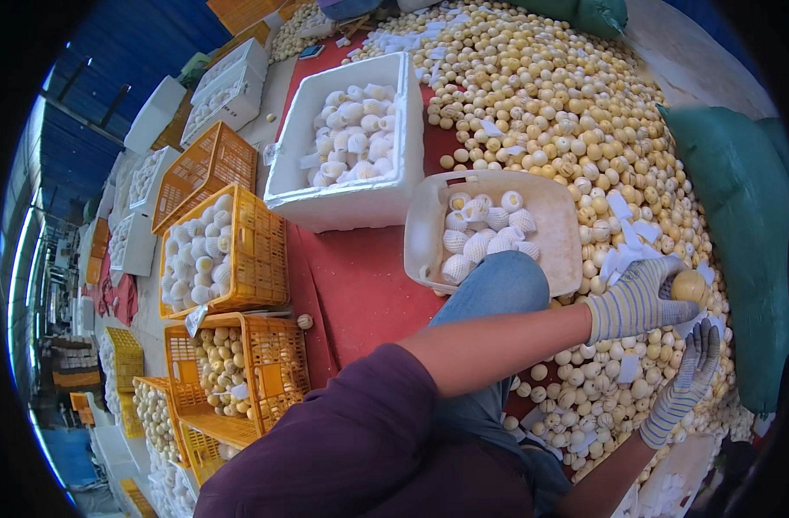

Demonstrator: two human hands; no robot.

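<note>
My left hand (629, 300), in a striped knit glove, grips a round yellow melon-like fruit (690, 287). Just below it is my right hand (688, 373), gloved alike, its fingers stretched up toward the fruit. A white piece (690, 325) shows between the hands; whether the right fingers touch it I cannot tell. Both hands are over a wide heap of loose pale yellow fruit (567, 129). By my knee stands a whitish plastic tub (554, 246), partly filled with fruits in white foam nets (476, 246).
A white foam box (334, 207) of netted fruit stands beyond the tub on red matting (360, 302). Orange crates (261, 268), some with netted or bare fruit, line the left. Green sacks (735, 224) border the heap on the right. White foam nets (623, 250) lie scattered.
</note>
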